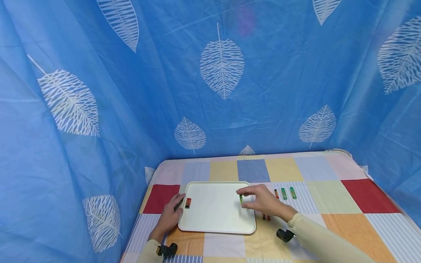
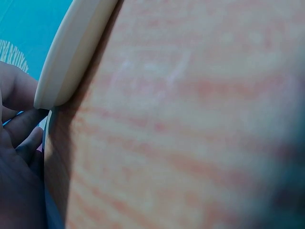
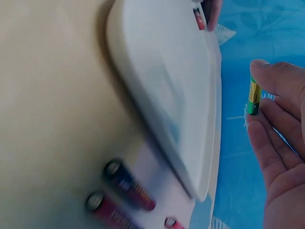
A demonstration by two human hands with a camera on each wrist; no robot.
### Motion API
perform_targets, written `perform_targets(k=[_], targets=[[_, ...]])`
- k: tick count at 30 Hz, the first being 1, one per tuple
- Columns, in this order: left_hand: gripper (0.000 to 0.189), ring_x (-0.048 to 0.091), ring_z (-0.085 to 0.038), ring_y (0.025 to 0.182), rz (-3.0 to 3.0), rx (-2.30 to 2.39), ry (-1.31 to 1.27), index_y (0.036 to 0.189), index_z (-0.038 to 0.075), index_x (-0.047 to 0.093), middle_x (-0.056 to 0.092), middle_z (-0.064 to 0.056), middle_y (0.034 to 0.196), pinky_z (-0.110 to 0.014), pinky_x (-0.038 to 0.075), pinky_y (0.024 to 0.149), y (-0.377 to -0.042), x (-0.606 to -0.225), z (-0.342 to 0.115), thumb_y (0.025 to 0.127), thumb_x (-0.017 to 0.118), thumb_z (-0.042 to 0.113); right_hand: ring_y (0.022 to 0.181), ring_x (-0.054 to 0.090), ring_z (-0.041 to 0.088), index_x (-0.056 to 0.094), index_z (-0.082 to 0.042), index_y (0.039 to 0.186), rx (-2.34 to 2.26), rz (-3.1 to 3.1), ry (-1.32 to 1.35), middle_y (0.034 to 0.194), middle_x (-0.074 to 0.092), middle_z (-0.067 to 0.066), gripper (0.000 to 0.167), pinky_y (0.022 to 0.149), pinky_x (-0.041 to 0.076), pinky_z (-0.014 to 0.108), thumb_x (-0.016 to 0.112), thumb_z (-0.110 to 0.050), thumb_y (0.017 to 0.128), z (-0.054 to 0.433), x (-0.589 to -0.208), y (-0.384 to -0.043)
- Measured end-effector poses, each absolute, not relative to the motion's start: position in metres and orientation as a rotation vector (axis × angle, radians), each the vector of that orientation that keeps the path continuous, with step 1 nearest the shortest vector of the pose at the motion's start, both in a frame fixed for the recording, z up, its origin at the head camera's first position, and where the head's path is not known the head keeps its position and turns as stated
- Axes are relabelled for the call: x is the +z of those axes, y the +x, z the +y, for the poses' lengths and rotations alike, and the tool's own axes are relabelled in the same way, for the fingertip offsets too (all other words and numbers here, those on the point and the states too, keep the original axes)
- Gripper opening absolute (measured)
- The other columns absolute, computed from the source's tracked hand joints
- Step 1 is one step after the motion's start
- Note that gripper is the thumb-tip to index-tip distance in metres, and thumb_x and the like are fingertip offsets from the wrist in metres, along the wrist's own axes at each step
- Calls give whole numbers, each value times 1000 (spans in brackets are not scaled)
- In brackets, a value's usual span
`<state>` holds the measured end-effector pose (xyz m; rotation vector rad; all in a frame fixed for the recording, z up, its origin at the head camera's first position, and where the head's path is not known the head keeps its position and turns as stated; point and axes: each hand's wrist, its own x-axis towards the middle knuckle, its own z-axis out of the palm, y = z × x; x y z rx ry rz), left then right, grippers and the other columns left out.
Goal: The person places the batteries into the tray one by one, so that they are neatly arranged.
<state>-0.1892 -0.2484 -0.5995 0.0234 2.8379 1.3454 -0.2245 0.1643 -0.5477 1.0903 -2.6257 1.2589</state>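
Between thumb and fingertips, my right hand (image 1: pixel 263 200) pinches a green and yellow battery (image 3: pixel 255 98), held upright above the right part of a white tray (image 1: pixel 213 215). My left hand (image 1: pixel 168 216) rests at the tray's left edge. Its fingers lie relaxed against the rim in the left wrist view, partly hidden by it. Red and black batteries (image 1: pixel 188 203) lie on the tray near that hand. Right of the tray are green batteries (image 1: pixel 284 193) and a red battery (image 1: pixel 276 193). More dark red batteries (image 3: pixel 128 183) lie under my right forearm.
A patchwork cloth (image 1: pixel 345 226) covers the table. Blue curtains with white leaf prints (image 1: pixel 222 67) hang behind the table and at its sides. Black wrist cameras (image 1: pixel 285 235) sit on both wrists.
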Motion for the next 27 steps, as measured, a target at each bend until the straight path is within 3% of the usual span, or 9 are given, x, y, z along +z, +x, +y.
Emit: perform_targets(k=[11, 27], targets=[[62, 32, -55, 161, 2829, 1360, 11, 161, 13, 56, 38, -25, 174, -74, 29, 127, -188, -600, -251, 101, 62, 0, 115, 78, 28, 78, -11, 135, 1328, -2641, 1112, 130, 80, 7, 43, 103, 63, 42, 87, -11, 93, 124, -543, -230], [61, 34, -53, 161, 2853, 1354, 40, 160, 12, 57, 40, -25, 173, -72, 28, 129, -192, -603, -250, 101, 61, -1, 115, 77, 20, 77, -4, 135, 1363, -2658, 1244, 132, 80, 10, 43, 103, 63, 38, 86, -10, 93, 66, -556, -234]])
